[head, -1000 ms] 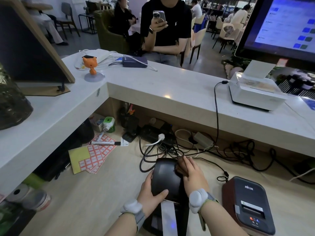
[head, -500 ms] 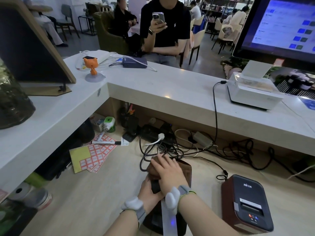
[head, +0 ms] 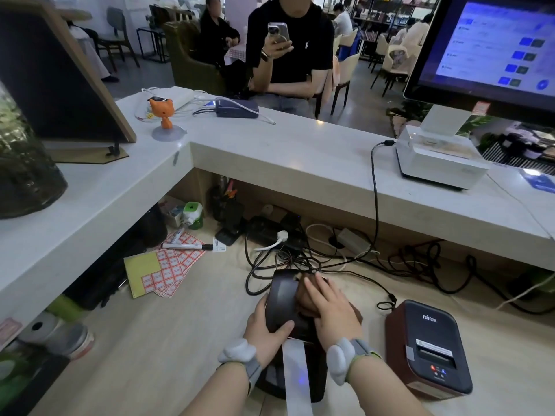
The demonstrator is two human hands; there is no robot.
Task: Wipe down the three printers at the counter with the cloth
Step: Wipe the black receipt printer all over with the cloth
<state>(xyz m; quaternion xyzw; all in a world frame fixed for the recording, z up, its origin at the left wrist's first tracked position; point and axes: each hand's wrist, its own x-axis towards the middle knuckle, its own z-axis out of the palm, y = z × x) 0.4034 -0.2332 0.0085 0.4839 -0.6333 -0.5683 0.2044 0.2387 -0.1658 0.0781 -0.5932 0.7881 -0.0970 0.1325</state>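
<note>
Right hand [head: 330, 310] lies flat pressing brown cloth [head: 302, 300] on rounded black plastic printer [head: 282, 297], long axis running front-to-back on pale wooden worktop [head: 180, 340]; left hand [head: 265, 331] grips printer's left flank.

This was the staff side of a café or small shop's service counter. A large touchscreen till monitor with blue buttons [head: 492, 49] stood over the raised white stone counter top [head: 300, 151], next to a white boxy receipt printer [head: 441, 157]. On the lower pale wooden work shelf [head: 180, 340] sat a glossy black label printer [head: 280, 295] feeding out a white paper strip and a dark red printer with a black lid [head: 429, 340], near a tangle of black cables [head: 295, 261] and sheets of red-bordered price stickers [head: 166, 273]. Across the counter a person in a black T-shirt [head: 288, 55] held up a phone. Behind them were cream dining chairs [head: 347, 76], tables and seated people [head: 217, 37].
</note>
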